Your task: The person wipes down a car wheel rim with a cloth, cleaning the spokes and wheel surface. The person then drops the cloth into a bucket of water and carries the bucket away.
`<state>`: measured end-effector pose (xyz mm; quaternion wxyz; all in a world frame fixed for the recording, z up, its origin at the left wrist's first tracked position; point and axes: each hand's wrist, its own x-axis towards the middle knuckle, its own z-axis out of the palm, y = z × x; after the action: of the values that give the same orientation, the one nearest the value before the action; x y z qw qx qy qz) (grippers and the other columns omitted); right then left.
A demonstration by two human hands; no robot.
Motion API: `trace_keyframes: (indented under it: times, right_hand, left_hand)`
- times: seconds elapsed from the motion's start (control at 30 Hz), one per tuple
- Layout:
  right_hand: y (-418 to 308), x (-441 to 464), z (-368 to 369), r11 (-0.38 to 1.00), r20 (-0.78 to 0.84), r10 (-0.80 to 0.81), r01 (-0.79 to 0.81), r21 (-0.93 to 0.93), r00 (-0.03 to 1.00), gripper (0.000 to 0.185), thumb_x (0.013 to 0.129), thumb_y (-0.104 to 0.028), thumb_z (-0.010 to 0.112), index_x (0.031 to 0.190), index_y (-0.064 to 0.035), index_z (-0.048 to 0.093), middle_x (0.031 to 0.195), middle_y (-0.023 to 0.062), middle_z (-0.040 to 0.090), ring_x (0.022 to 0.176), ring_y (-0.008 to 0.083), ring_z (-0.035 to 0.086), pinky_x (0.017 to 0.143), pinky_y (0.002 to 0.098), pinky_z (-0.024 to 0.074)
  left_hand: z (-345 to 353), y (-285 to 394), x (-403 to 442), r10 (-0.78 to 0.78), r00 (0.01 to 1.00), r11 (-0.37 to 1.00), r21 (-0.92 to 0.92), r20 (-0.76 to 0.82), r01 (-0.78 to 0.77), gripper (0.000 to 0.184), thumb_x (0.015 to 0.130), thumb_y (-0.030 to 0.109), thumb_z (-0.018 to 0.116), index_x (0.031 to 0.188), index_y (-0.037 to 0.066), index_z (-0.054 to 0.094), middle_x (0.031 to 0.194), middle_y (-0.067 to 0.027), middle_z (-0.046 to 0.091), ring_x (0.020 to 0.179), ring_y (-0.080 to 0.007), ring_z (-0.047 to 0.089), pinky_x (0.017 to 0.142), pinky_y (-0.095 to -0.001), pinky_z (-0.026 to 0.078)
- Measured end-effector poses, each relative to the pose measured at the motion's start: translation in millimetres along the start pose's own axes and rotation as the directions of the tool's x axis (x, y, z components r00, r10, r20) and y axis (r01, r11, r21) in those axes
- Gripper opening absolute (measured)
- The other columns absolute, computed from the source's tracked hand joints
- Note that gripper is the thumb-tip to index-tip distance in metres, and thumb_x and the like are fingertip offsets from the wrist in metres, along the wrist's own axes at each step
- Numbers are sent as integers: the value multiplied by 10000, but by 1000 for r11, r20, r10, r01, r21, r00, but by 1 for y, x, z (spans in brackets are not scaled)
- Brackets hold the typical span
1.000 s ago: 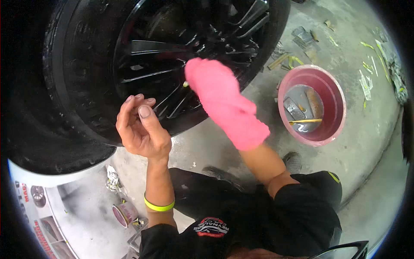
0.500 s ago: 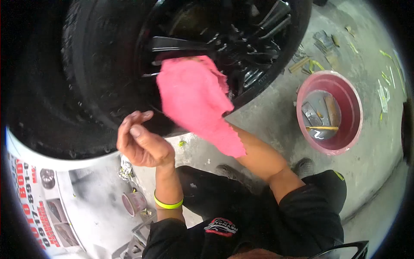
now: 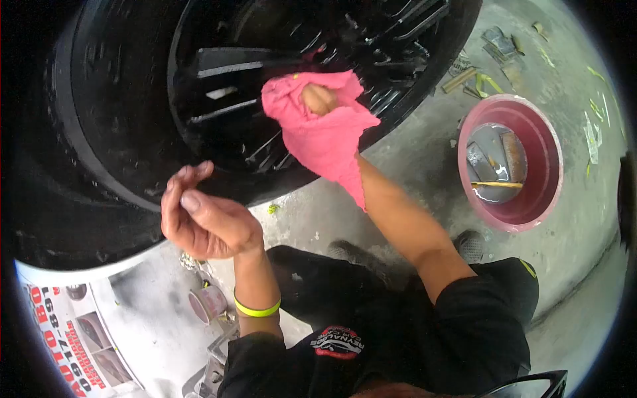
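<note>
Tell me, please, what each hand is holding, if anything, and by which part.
The right hand holds a ragged-edged pink cloth by its bunched upper part; the exact grip is hidden. The left hand holds nothing visible.

My left forearm [image 3: 255, 282] rises almost straight ahead of me, the hand [image 3: 209, 222] hanging in the air, loosely cupped and holding nothing, fingers [image 3: 188, 178] half curled with the thumb [image 3: 211, 213] beside them. My right forearm [image 3: 401, 215] slants forward and inward, its hand [image 3: 319, 99] farther out, gripping, mostly covered, just a patch of skin showing.
</note>
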<state>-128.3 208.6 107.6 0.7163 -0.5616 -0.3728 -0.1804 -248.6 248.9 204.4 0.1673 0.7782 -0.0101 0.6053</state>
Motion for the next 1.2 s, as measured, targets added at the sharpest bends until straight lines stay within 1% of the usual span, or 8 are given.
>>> trace_keyframes:
  times: [0.07, 0.3, 0.33, 0.5, 0.8, 0.9, 1.07, 1.2]
  right_hand:
    - [-18, 1, -7, 750, 74, 537, -516, 413, 840, 75, 882, -154, 621, 938, -106, 636, 876, 87, 657, 819, 286, 642, 728, 341, 507]
    - [-16, -50, 3, 916, 125, 136, -76, -394, 983, 317, 736, -52, 613, 1051, -82, 594, 1104, 88, 594, 1083, 304, 538, 868, 408, 456]
    - [-34, -36, 6, 915, 178, 72, 6, -404, 981, 342, 660, -121, 668, 993, -48, 639, 943, 90, 576, 996, 323, 546, 840, 414, 456]
    - [-65, -67, 61, 930, 506, 116, 86, -357, 855, 375, 652, -109, 668, 1016, -30, 625, 1052, 120, 590, 1061, 331, 550, 851, 424, 461]
    - [-71, -78, 103, 906, 466, 414, -402, -132, 782, 450, 706, -138, 659, 1135, -27, 581, 1170, 140, 584, 1140, 340, 543, 891, 425, 470]
    - [-57, -96, 117, 905, 443, 406, -418, -74, 800, 475, 725, -148, 656, 1175, -26, 567, 1210, 147, 582, 1167, 342, 541, 905, 426, 473]
    - [-20, -120, 72, 994, 126, -89, 81, 68, 988, 399, 799, -116, 598, 1183, -7, 585, 1247, 138, 578, 1199, 314, 533, 972, 417, 441]
    - [-7, -136, 57, 971, 216, 158, -191, 142, 964, 318, 821, -42, 552, 1130, -37, 627, 1151, 107, 603, 1177, 297, 530, 988, 376, 408]
  left_hand:
    - [-5, -1, 1, -19, 1000, 1000, -18, 4, 19, 229, 964, 21, 420, 1163, -49, 510, 1028, -205, 627, 836, -242, 657, 767, -347, 575]
    - [-29, 8, 3, 2, 999, 999, 51, -44, 1, 236, 961, 15, 415, 1173, -45, 503, 1079, -204, 611, 863, -251, 658, 788, -355, 572]
    - [-30, 10, 4, -3, 998, 1000, 26, -59, 4, 235, 960, 14, 419, 1172, -45, 502, 1084, -208, 606, 860, -251, 656, 787, -355, 569]
    - [-37, 10, 2, 11, 999, 997, 72, 30, -13, 232, 959, 23, 423, 1163, -54, 504, 1081, -223, 599, 812, -241, 646, 734, -341, 554]
    - [-55, 16, 0, 38, 994, 999, 9, -106, -37, 236, 977, 37, 393, 1181, -21, 495, 1083, -224, 602, 786, -241, 634, 702, -322, 547]
    - [-59, 15, 4, -7, 984, 1000, -29, -176, 2, 233, 971, 59, 418, 1176, -15, 500, 1083, -230, 603, 786, -250, 633, 718, -322, 546]
    - [-46, 16, 3, -13, 990, 1000, -9, -137, 12, 235, 966, 50, 415, 1170, -26, 501, 1077, -231, 604, 806, -259, 642, 718, -333, 554]
    - [-36, 18, 3, 26, 996, 999, 28, -89, -23, 237, 959, 26, 400, 1163, -42, 500, 1082, -240, 602, 809, -261, 655, 729, -340, 565]
